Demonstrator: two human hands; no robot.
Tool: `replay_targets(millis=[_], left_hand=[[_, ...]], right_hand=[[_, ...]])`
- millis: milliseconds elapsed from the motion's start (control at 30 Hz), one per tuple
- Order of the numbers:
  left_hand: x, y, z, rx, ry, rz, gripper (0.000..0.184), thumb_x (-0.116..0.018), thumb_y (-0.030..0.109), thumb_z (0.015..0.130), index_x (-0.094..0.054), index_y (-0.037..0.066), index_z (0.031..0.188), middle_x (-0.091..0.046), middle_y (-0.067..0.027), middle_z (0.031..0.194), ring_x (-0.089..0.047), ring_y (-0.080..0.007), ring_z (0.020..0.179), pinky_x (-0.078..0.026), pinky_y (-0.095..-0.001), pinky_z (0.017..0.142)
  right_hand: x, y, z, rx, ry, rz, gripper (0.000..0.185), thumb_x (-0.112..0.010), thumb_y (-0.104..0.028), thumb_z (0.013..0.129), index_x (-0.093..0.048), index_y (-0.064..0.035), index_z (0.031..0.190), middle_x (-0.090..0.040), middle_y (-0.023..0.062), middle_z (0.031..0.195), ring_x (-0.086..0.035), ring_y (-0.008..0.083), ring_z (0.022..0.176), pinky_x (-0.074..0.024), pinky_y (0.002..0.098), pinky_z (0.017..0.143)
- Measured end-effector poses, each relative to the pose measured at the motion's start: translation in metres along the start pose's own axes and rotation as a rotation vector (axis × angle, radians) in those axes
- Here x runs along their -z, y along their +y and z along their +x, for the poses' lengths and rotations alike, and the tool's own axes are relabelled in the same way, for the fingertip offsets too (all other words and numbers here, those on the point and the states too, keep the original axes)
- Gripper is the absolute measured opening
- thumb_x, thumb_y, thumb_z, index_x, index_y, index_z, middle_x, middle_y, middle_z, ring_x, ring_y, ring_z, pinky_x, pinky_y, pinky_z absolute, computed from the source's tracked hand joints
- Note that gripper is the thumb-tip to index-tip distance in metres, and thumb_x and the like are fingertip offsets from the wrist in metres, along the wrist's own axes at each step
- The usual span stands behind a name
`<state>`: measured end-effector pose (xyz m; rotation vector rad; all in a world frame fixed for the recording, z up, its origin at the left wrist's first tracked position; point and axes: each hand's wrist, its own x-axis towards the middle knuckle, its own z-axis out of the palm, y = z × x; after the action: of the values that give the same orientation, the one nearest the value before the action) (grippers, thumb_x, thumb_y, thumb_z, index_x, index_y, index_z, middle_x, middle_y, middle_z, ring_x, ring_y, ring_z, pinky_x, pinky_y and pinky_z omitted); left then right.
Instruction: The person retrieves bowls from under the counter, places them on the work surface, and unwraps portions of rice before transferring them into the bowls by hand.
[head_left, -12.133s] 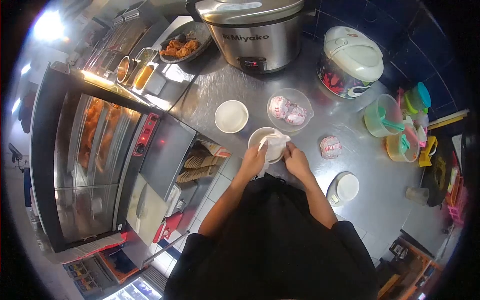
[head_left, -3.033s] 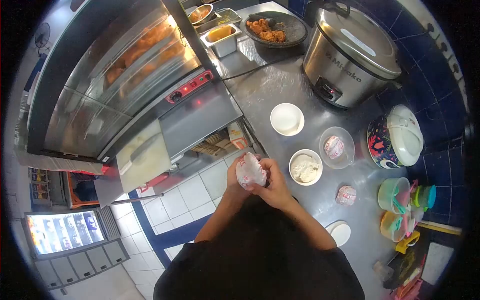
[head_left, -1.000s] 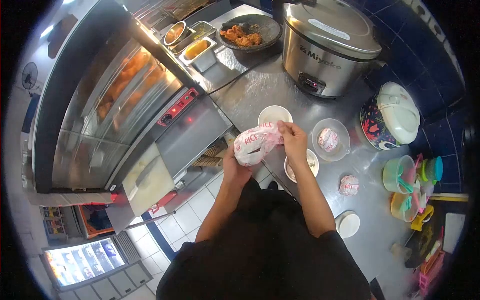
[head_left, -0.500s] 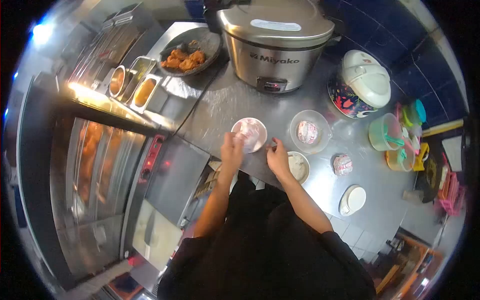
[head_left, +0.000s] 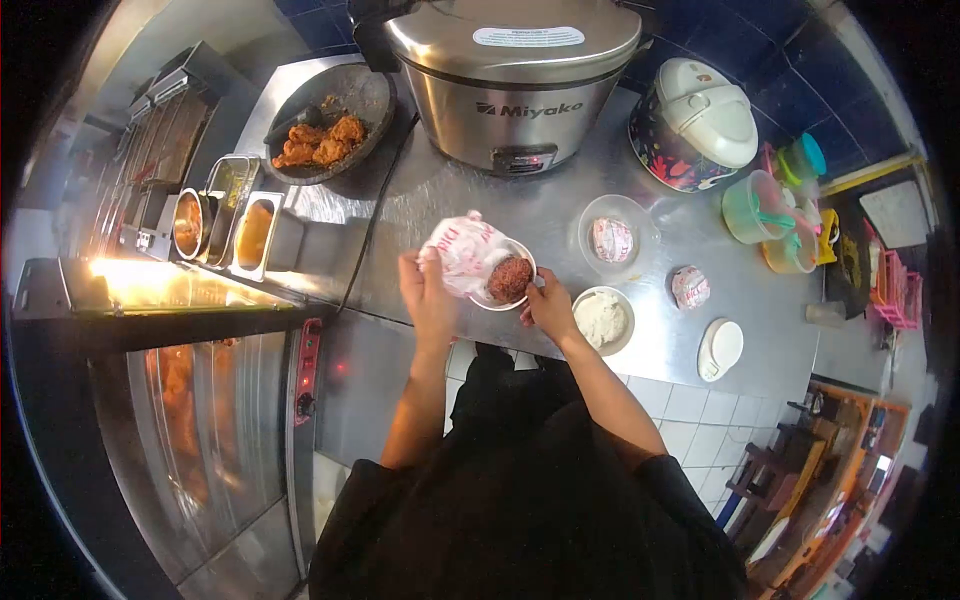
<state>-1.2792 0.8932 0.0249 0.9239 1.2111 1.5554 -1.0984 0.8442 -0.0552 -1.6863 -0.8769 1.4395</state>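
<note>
My left hand point(head_left: 428, 292) grips a white paper-wrapped bundle point(head_left: 464, 250) with red print, held over the left side of a white bowl point(head_left: 529, 259). In the bowl's right side lies a dark reddish-brown fried piece point(head_left: 511, 279). The bundle hides much of the bowl's inside. My right hand point(head_left: 552, 308) pinches the bowl's right rim, fingers closed. Close to that hand stands another bowl point(head_left: 602, 320) with a white, rice-like mass. A clear bowl point(head_left: 612, 236) holds a second wrapped bundle point(head_left: 612, 240); a third wrapped bundle point(head_left: 690, 287) sits on the steel counter.
A large steel rice cooker point(head_left: 520, 100) stands at the back, with a patterned rice cooker point(head_left: 690, 125) to its right. At back left, a stone mortar point(head_left: 372, 110) holds fried pieces. A kitchen scale point(head_left: 720, 349) lies front right. A heated glass display point(head_left: 200, 420) borders the left.
The wrapped bundle has been lifted up and left by my left hand, exposing the fried piece. My right hand has come onto the bowl's rim. The camera view has shifted.
</note>
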Motion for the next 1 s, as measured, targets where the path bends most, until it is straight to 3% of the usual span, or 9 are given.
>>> replay_targets(millis=[133, 167, 233, 333, 533, 633, 800, 933, 1000], left_hand=[[-0.003, 0.033, 0.000, -0.206, -0.185, 0.524, 0.018, -0.055, 0.020, 0.099, -0.053, 0.002, 0.096, -0.055, -0.0044, 0.083, -0.051, -0.0104, 0.074, -0.045, -0.0263, 0.066], [-0.005, 0.034, -0.005, -0.113, -0.410, 0.601, 0.022, -0.058, 0.019, 0.096, -0.054, -0.001, 0.104, -0.062, -0.0143, 0.090, -0.061, -0.0221, 0.077, -0.050, -0.0331, 0.071], [-0.015, 0.008, -0.013, -0.443, -0.751, 0.733, 0.028, -0.060, 0.017, 0.092, -0.054, -0.002, 0.111, -0.064, -0.0249, 0.102, -0.066, -0.0378, 0.090, -0.051, -0.0425, 0.082], [-0.008, -0.046, -0.016, -0.506, -0.961, 0.781, 0.034, -0.062, 0.016, 0.088, -0.053, -0.002, 0.116, -0.061, -0.0314, 0.110, -0.061, -0.0456, 0.101, -0.049, -0.0484, 0.091], [0.008, -0.054, 0.008, -0.527, -1.170, 0.963, 0.028, -0.061, 0.019, 0.088, -0.054, 0.001, 0.108, -0.066, -0.0253, 0.093, -0.064, -0.0427, 0.093, -0.049, -0.0490, 0.090], [0.008, -0.054, 0.016, -0.590, -1.235, 1.099, 0.028, -0.061, 0.021, 0.087, -0.055, 0.002, 0.107, -0.066, -0.0197, 0.100, -0.067, -0.0353, 0.091, -0.050, -0.0486, 0.089], [0.004, -0.078, 0.038, -0.605, -1.270, 0.930, 0.027, -0.059, 0.024, 0.091, -0.056, 0.004, 0.109, -0.067, -0.0226, 0.090, -0.066, -0.0426, 0.080, -0.051, -0.0502, 0.080], [0.000, -0.038, 0.039, -0.069, -1.039, 0.905, 0.025, -0.060, 0.025, 0.093, -0.058, 0.005, 0.108, -0.067, -0.0199, 0.088, -0.068, -0.0350, 0.075, -0.053, -0.0438, 0.071], [0.009, -0.029, 0.047, -0.047, -0.873, 0.870, 0.023, -0.061, 0.023, 0.094, -0.058, 0.004, 0.108, -0.067, -0.0176, 0.086, -0.067, -0.0268, 0.073, -0.052, -0.0382, 0.067]], right_hand=[[-0.002, 0.001, -0.002, 0.013, 0.003, 0.088, 0.040, -0.051, -0.011, 0.096, -0.042, 0.0042, 0.133, -0.065, 0.0161, 0.074, -0.065, 0.0178, 0.055, -0.0542, 0.0323, 0.047], [-0.003, 0.001, -0.002, 0.024, -0.010, 0.122, 0.040, -0.051, -0.010, 0.096, -0.043, 0.0039, 0.132, -0.065, 0.0164, 0.076, -0.066, 0.0182, 0.058, -0.0548, 0.0330, 0.050], [-0.005, 0.005, -0.003, 0.043, -0.046, 0.189, 0.038, -0.052, -0.009, 0.095, -0.046, 0.0032, 0.130, -0.067, 0.0169, 0.080, -0.067, 0.0191, 0.065, -0.0560, 0.0345, 0.056], [-0.010, 0.022, 0.006, 0.306, 0.092, -0.034, 0.037, -0.054, -0.006, 0.092, -0.049, 0.0016, 0.128, -0.068, 0.0167, 0.085, -0.069, 0.0216, 0.077, -0.0557, 0.0369, 0.066], [-0.008, -0.006, -0.010, 0.061, 0.106, -0.113, 0.040, -0.055, -0.006, 0.091, -0.049, 0.0019, 0.129, -0.069, 0.0160, 0.085, -0.069, 0.0226, 0.071, -0.0547, 0.0358, 0.064], [-0.011, -0.008, -0.009, 0.058, 0.118, -0.089, 0.040, -0.055, -0.007, 0.091, -0.048, 0.0031, 0.129, -0.069, 0.0155, 0.082, -0.068, 0.0210, 0.063, -0.0546, 0.0344, 0.060], [-0.009, 0.003, -0.004, 0.063, 0.083, -0.050, 0.039, -0.055, -0.008, 0.091, -0.048, 0.0035, 0.128, -0.069, 0.0156, 0.080, -0.069, 0.0209, 0.063, -0.0551, 0.0338, 0.058], [-0.009, -0.001, -0.004, 0.020, 0.086, -0.006, 0.040, -0.055, -0.008, 0.091, -0.048, 0.0035, 0.129, -0.069, 0.0145, 0.077, -0.069, 0.0207, 0.063, -0.0555, 0.0336, 0.057], [-0.009, -0.007, -0.005, 0.014, 0.080, 0.037, 0.040, -0.055, -0.008, 0.091, -0.048, 0.0032, 0.129, -0.068, 0.0139, 0.076, -0.069, 0.0203, 0.063, -0.0558, 0.0337, 0.057]])
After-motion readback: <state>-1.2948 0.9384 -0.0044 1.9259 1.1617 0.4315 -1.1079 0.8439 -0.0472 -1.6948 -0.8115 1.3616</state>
